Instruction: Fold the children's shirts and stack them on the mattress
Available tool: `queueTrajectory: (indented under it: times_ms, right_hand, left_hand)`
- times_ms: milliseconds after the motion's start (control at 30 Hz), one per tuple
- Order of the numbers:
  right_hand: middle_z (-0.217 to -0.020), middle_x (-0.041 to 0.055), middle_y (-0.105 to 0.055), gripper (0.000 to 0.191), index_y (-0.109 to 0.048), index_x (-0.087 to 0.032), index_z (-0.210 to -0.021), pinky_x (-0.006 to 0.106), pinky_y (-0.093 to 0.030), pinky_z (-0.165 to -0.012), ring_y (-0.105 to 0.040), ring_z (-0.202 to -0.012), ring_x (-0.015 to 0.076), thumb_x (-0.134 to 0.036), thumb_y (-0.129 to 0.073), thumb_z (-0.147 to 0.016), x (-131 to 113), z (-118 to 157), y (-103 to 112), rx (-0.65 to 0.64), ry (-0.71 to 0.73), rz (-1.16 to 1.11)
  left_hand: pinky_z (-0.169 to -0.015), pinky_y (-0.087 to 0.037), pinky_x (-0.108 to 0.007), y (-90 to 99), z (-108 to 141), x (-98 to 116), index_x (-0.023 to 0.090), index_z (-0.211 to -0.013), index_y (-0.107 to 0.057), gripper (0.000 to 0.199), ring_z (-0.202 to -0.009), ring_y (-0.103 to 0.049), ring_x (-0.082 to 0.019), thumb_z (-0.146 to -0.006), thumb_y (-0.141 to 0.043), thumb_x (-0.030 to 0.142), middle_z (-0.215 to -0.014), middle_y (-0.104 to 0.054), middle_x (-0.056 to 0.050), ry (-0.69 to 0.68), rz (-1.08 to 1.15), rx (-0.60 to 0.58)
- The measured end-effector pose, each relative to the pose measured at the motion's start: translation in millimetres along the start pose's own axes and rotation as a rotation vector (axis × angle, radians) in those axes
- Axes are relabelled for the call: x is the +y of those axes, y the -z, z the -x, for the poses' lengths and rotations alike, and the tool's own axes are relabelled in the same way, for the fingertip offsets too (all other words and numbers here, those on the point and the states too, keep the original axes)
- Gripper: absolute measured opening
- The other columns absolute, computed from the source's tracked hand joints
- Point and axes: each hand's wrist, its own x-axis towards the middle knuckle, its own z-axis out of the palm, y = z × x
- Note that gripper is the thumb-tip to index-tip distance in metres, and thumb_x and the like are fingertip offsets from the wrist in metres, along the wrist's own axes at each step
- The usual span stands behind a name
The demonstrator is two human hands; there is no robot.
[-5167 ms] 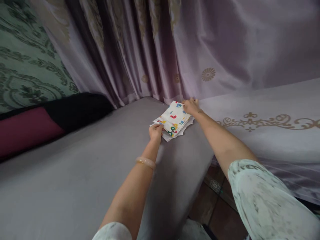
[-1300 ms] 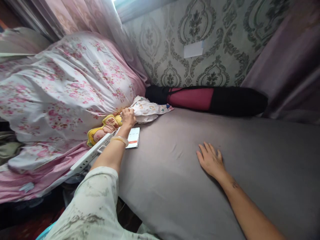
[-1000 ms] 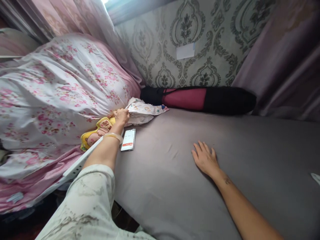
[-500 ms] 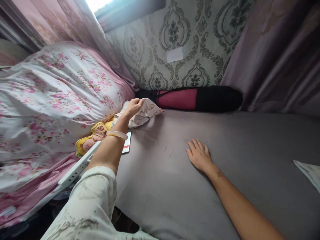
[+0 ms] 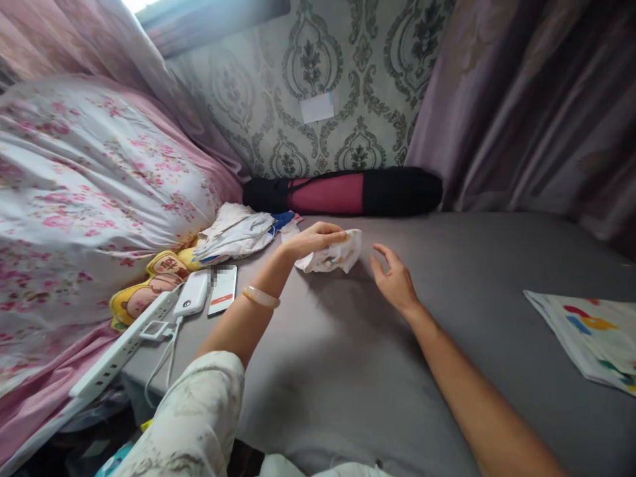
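Note:
My left hand, with a pale bangle on its wrist, grips a crumpled white printed cloth above the grey bed sheet. What garment the cloth is, if any, I cannot make out. Just right of the cloth, my right hand is raised with thumb and fingers apart, holding nothing. Behind my left wrist lies a heap of white and blue folded cloths.
At left are a phone, a white power bank, a power strip with cables and a yellow cartoon cushion. A black and pink long bag lies along the wall. Folded printed fabric lies at right.
My left hand has brought the white cloth rightward and nearer, away from the heap. My right hand has lifted off the sheet toward it. The view has shifted right.

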Motion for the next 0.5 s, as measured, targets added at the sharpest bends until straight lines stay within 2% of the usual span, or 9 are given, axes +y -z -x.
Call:
queueTrajectory:
  times_ms: [100, 167, 233, 300, 400, 500]
  right_hand:
    - [-0.136, 0.0126, -0.056, 0.047, -0.053, -0.02, -0.131, 0.041, -0.041, -0.104, -0.052, -0.124, 0.0248, -0.045, -0.05, -0.091, -16, -5, 19, 0.013, 0.133, -0.085]
    - [-0.122, 0.0099, -0.064, 0.039, -0.06, -0.02, -0.117, 0.037, -0.045, -0.097, -0.058, -0.113, 0.0225, -0.047, -0.054, -0.09, -20, -6, 28, -0.045, 0.157, -0.146]
    - [-0.096, 0.0052, -0.069, 0.034, -0.064, -0.02, -0.097, 0.032, -0.049, -0.082, -0.063, -0.089, 0.0187, -0.051, -0.057, -0.088, -18, -7, 33, -0.125, 0.113, -0.211]
    - [-0.077, 0.0006, -0.065, 0.035, -0.062, -0.019, -0.087, 0.027, -0.048, -0.067, -0.06, -0.071, 0.015, -0.054, -0.06, -0.085, -14, -9, 37, -0.168, 0.041, -0.25]
    - [-0.071, -0.0015, -0.062, 0.037, -0.062, -0.018, -0.085, 0.024, -0.043, -0.058, -0.054, -0.062, 0.0127, -0.055, -0.062, -0.083, -12, -12, 45, -0.162, -0.025, -0.249]
    - [-0.07, -0.001, -0.062, 0.034, -0.063, -0.018, -0.083, 0.024, -0.041, -0.056, -0.053, -0.061, 0.0124, -0.053, -0.063, -0.082, -18, -15, 58, -0.141, -0.043, -0.194]
  left_hand:
    - [-0.049, -0.027, -0.023, -22.5, 2, 14, 0.015, -0.076, -0.066, 0.043, -0.055, -0.042, -0.009, -0.079, -0.063, 0.058, -0.061, -0.049, 0.003, -0.021, -0.033, -0.131]
    - [-0.049, -0.028, -0.022, -30.9, 4, 18, 0.014, -0.077, -0.067, 0.043, -0.055, -0.042, -0.009, -0.079, -0.063, 0.057, -0.061, -0.049, 0.003, -0.043, -0.041, -0.185]
    - [-0.052, -0.032, -0.022, -34.9, 4, 18, 0.014, -0.084, -0.068, 0.041, -0.058, -0.047, -0.009, -0.079, -0.065, 0.055, -0.066, -0.053, 0.002, -0.058, -0.013, -0.211]
    - [-0.057, -0.038, -0.022, -36.5, 4, 13, 0.014, -0.093, -0.069, 0.039, -0.066, -0.053, -0.011, -0.077, -0.07, 0.05, -0.076, -0.06, 0.0, -0.061, 0.033, -0.214]
    - [-0.068, -0.045, -0.025, -38.4, 4, 2, 0.015, -0.102, -0.067, 0.041, -0.078, -0.059, -0.014, -0.073, -0.076, 0.042, -0.09, -0.066, -0.003, -0.05, 0.124, -0.199]
    - [-0.074, -0.048, -0.027, -41.6, 5, -5, 0.015, -0.106, -0.066, 0.043, -0.083, -0.061, -0.015, -0.071, -0.079, 0.037, -0.094, -0.068, -0.005, -0.055, 0.241, -0.2]
